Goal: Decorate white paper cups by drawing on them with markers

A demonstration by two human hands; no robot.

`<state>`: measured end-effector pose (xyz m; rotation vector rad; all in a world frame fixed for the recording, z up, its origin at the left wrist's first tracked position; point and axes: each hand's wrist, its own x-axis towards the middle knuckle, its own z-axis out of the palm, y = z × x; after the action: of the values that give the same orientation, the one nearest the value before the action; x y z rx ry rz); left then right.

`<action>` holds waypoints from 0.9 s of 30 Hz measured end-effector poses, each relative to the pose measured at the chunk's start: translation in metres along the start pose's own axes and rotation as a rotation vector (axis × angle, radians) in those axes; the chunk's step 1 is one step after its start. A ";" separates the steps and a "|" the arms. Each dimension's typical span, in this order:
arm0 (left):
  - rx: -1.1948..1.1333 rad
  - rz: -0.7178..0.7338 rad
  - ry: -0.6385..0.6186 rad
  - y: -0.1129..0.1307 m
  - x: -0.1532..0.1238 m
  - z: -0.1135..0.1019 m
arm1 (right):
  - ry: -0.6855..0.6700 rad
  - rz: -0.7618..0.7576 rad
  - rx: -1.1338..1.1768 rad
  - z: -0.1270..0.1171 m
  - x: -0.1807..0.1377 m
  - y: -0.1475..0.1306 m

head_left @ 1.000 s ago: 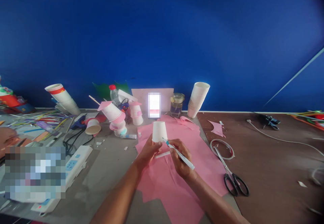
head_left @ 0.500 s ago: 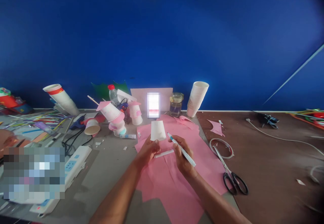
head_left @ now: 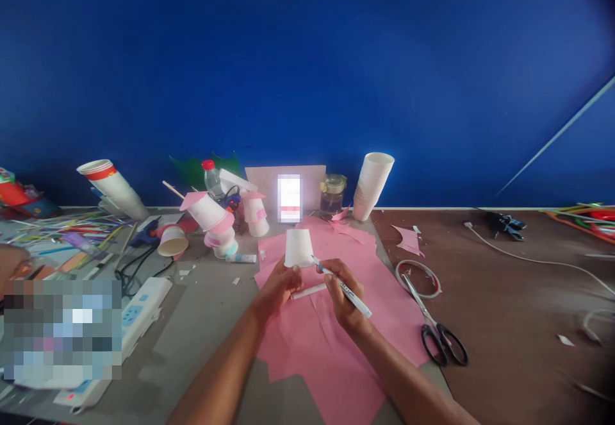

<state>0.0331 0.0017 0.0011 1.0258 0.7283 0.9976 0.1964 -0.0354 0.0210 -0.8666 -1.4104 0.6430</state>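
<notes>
My left hand is closed on the lower edge of a white paper cup, which is upside down with its narrow end up. In my right hand is a white marker pen, gripped like a pencil. Its tip is at the cup's lower right side; whether it touches I cannot tell. A thin white stick-like piece runs out by my left thumb, and its left end is hidden. Beneath both hands lies crumpled pink paper.
Scissors lie right of the pink paper, over a tape ring. Behind stand a glass jar, stacked paper cups and a bright screen. Pink-trimmed cup figures and a power strip are on the left.
The marker's tip has moved left to the cup's side, and the marker has turned so that its printing shows. The cup has tilted slightly. The view has shifted a little.
</notes>
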 end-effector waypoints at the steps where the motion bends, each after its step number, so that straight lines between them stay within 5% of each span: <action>1: 0.002 -0.002 0.000 0.000 0.000 0.000 | 0.002 0.005 0.001 0.000 0.000 0.000; 27: 0.016 -0.001 -0.026 0.000 0.001 -0.001 | 0.079 0.066 -0.040 0.005 -0.002 0.005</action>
<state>0.0332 0.0031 0.0007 1.0508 0.7161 0.9773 0.1914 -0.0337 0.0159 -0.9638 -1.3325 0.6257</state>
